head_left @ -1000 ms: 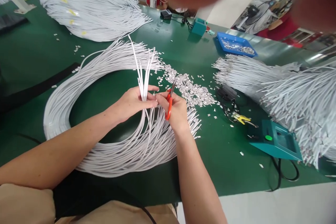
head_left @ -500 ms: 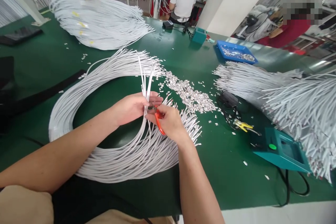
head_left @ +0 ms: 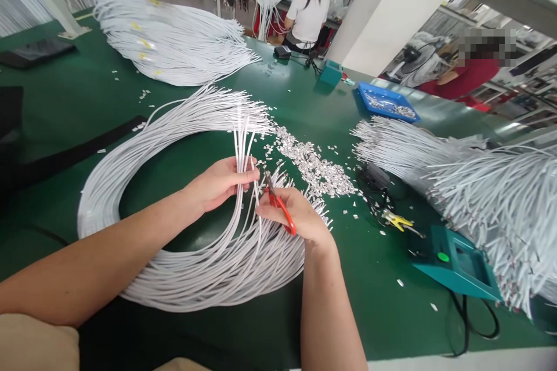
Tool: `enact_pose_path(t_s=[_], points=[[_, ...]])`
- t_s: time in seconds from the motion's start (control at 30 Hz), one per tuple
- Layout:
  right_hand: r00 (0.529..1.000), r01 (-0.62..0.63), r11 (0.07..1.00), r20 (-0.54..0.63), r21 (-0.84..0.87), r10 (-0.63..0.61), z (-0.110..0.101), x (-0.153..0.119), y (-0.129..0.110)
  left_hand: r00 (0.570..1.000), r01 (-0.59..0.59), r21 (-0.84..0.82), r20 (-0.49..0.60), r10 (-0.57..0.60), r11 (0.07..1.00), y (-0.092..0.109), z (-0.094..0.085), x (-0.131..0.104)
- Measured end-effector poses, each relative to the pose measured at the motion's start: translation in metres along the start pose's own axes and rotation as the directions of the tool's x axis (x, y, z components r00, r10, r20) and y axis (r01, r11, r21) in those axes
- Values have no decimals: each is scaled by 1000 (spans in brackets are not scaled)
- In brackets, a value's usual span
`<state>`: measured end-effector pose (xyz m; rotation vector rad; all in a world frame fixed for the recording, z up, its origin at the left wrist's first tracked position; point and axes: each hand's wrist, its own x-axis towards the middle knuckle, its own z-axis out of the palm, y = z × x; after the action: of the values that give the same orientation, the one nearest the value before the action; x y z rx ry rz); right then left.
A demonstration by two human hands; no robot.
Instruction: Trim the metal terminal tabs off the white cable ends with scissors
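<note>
My left hand (head_left: 221, 181) is closed around several white cables (head_left: 239, 148), whose ends stand up above the thumb. In my right hand (head_left: 300, 213) are red-handled scissors (head_left: 282, 212), their dark blades pointing up and away from me. The right fingertips also touch a single white cable just right of the left hand. Beneath both hands lies a large curved coil of white cables (head_left: 102, 185) on the green table. Its cut ends fan out behind the hands and under the right hand. Part of the scissors' handle is hidden by the fingers.
Small silvery scraps (head_left: 317, 168) lie scattered beyond the coil. A blue tray (head_left: 361, 93) holds more scraps. To the right are cable bundles (head_left: 478, 185), yellow-handled pliers (head_left: 398, 221) and a teal device (head_left: 456, 269). Another cable bundle (head_left: 174, 40) lies at the back left. Two people work beyond the table.
The right hand with the scissors has drawn right, away from the left hand, and the blades now show. The left hand still grips the cables. The whole view has shifted slightly.
</note>
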<state>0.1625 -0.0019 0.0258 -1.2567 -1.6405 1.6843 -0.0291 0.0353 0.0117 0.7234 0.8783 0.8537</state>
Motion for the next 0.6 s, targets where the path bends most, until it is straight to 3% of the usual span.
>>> enact_pose_path(t_s=[0.13,0.27,0.43,0.53,0.6], points=[[997,34,996,-66,82,-28,-8,0,8,995,99,-69,27,-97,993,3,1,1],[997,-14,999,-74,49,18,-4,3,9,997,46,-105,-56,-52,993,6,1,1],[996,-75,997,-39,32,77,4,7,8,1000,-15,-48,-28,14,999,1,1,2],[980,-25,996,-196,88,42,3,10,11,998,-56,-7,-30,55,998,-3,0,3],[922,43,987,-387,153,20,2,14,13,995,-93,30,-20,93,995,-6,0,4]])
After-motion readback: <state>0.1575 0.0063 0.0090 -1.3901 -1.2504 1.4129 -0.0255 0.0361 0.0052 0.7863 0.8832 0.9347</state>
